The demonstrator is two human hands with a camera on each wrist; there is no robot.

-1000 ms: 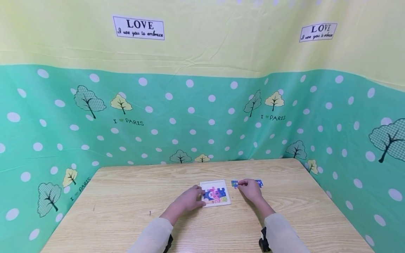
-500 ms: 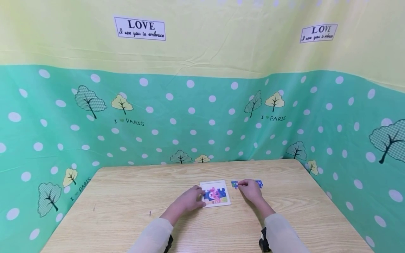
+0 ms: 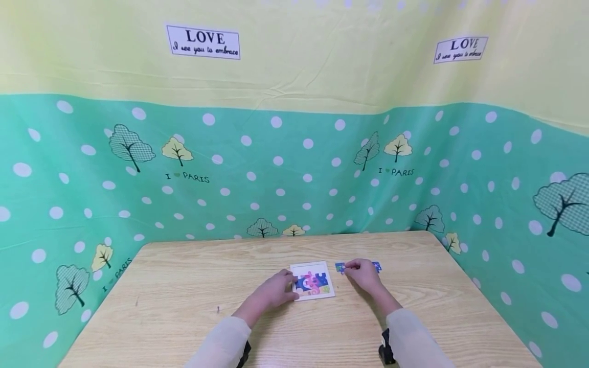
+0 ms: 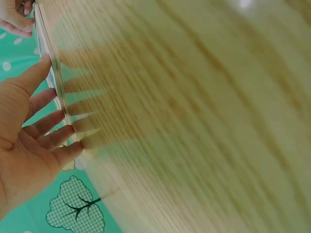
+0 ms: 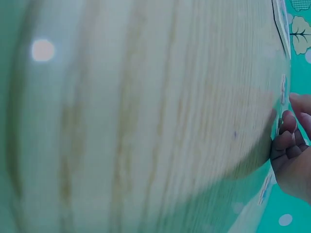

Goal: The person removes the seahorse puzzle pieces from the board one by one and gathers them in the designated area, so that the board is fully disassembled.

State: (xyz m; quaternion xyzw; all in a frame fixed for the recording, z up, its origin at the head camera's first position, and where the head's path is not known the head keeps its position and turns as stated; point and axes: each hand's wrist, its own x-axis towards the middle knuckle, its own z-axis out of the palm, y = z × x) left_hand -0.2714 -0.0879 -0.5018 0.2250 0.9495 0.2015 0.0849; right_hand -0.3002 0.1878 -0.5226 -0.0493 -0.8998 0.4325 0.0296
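A white-framed jigsaw puzzle [image 3: 332, 293] with a pink figure on a blue ground lies mid-table, its upper part bare white. My left hand [image 3: 278, 290] rests at its left side, thumb and spread fingers against the edge; the left wrist view shows those fingers [image 4: 57, 116] fairly straight along the frame. To the right of the frame, my right hand [image 3: 365, 275] pinches the right edge of a blue puzzle piece [image 3: 339, 267] with thumb and forefinger, low over the table. Its other fingers [image 5: 284, 141] are curled. More blue pieces [image 3: 378, 266] show behind that hand, partly hidden by it.
The wooden table [image 3: 184, 286] reaches back to a green and yellow patterned curtain [image 3: 257, 168], which also hangs along both sides. A small dark mark [image 3: 218, 309] is on the tabletop to the left of my left forearm.
Both hands stay almost in place, the left at the frame and the right at the blue piece. The head view shifts very slightly.
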